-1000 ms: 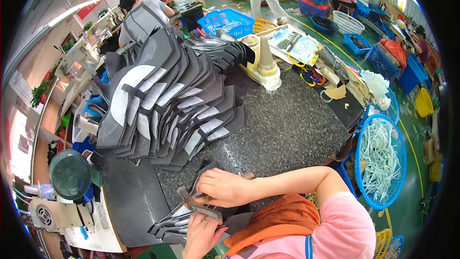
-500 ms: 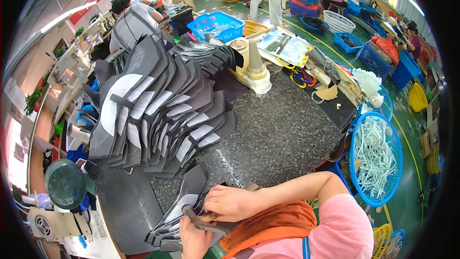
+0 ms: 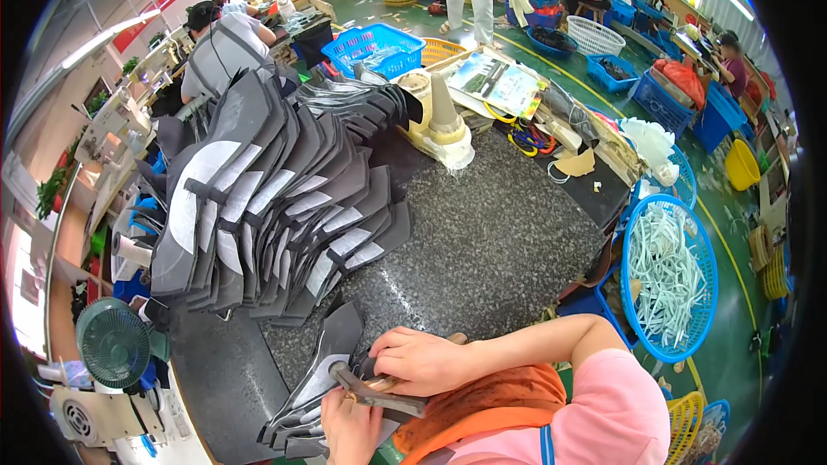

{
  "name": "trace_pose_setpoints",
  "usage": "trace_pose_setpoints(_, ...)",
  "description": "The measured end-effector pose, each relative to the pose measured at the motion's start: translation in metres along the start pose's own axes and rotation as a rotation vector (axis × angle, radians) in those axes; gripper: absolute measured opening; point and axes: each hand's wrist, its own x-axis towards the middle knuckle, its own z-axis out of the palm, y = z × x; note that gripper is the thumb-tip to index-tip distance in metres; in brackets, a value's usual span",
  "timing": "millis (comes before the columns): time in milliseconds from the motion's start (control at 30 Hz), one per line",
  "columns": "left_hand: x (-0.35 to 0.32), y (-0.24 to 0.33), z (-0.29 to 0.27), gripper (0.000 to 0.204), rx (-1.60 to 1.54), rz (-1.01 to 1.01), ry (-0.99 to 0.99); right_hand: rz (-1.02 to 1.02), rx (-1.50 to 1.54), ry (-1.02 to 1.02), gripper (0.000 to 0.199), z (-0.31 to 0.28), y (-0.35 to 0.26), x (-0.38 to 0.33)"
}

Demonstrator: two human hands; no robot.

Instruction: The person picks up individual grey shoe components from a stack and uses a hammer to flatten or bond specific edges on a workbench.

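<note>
Green floor (image 3: 730, 336) ran through a busy workshop, with baskets set about on it and other people working beyond the table (image 3: 500, 232). That table carried a dark speckled top, with a smoother dark strip along its left side. Heaped over its left half, toward the far left corner, was a large stack (image 3: 276, 198) of dark grey flat pieces with white patches, overlapping and leaning. Just beyond the right edge stood a round blue basket (image 3: 708, 293) filled with pale strips (image 3: 663, 267). Off the left edge was a green fan (image 3: 114, 343). At the near edge, left of its middle, lay a small stack (image 3: 319, 383) of similar grey pieces. Toward the far edge, a pale cone (image 3: 445, 108) stood upright. Over the small stack was a hammer (image 3: 379, 393), its wooden handle gripped by the right hand (image 3: 413, 360). Beneath the hammer head, the left hand (image 3: 349, 424) was at the small stack, fingers partly hidden; whether it pinched the pieces could not be determined. Near the far right corner lay a tan scrap (image 3: 575, 163).
</note>
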Motion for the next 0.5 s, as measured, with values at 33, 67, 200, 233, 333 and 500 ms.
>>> trace_pose_setpoints(33,0.002,0.002,-0.002,0.036,-0.004,-0.001,0.000,0.037,0.008,0.014,0.023,-0.004,-0.001,-0.004)
trace_pose_setpoints(67,0.004,0.004,-0.006,0.030,-0.048,-0.037,-0.032,0.075,0.012,0.027,0.024,-0.011,-0.002,-0.007)
trace_pose_setpoints(200,0.001,-0.002,0.002,0.023,-0.068,-0.094,0.037,0.129,-0.210,0.341,0.020,-0.069,-0.013,-0.036)
trace_pose_setpoints(233,0.004,0.000,0.000,0.023,-0.079,-0.094,0.060,0.217,-0.386,0.305,0.019,-0.093,-0.022,-0.049)
trace_pose_setpoints(333,0.010,0.000,0.000,0.024,-0.080,-0.046,0.129,0.054,-0.376,0.794,0.023,-0.108,-0.038,-0.068)
trace_pose_setpoints(500,0.020,0.010,-0.007,0.021,-0.127,0.063,0.106,0.197,0.409,0.992,0.033,-0.119,-0.079,-0.041)
